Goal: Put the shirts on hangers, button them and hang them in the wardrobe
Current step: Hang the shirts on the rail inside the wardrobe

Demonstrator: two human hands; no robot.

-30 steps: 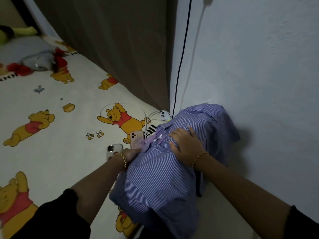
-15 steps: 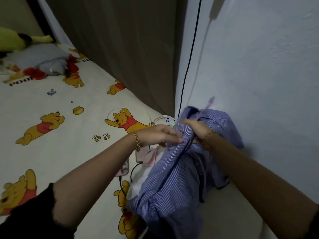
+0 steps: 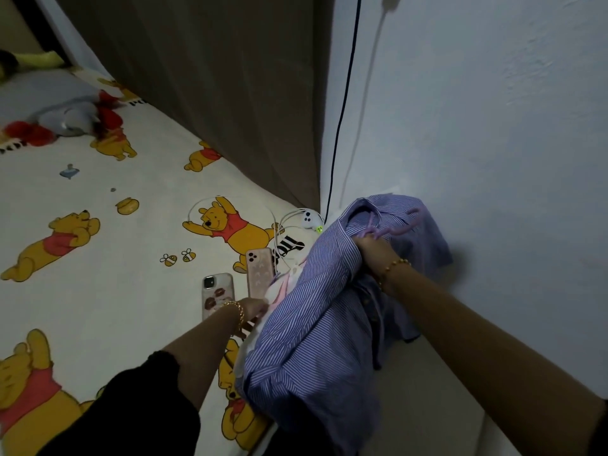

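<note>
A blue-and-white striped shirt (image 3: 309, 327) lies bunched at the bed's right edge, against the wall. A purple plastic hanger (image 3: 390, 225) pokes out of its collar end. My right hand (image 3: 373, 255) grips the hanger together with the shirt fabric near the collar. My left hand (image 3: 255, 312) is at the shirt's left side, its fingers hidden under the cloth beside a white-and-pink garment (image 3: 284, 287); what it holds cannot be seen.
Two phones (image 3: 217, 292) (image 3: 260, 271) lie on the Winnie-the-Pooh bedsheet (image 3: 98, 258) just left of the shirt. A white charger with cables (image 3: 309, 218) sits in the corner. A brown curtain (image 3: 214, 77) and a pale wall (image 3: 493, 143) bound the bed. Plush toys (image 3: 65, 116) lie far left.
My left hand dropped from the collar to the shirt's lower left edge. My right hand stays at the collar, and more of the purple hanger now shows.
</note>
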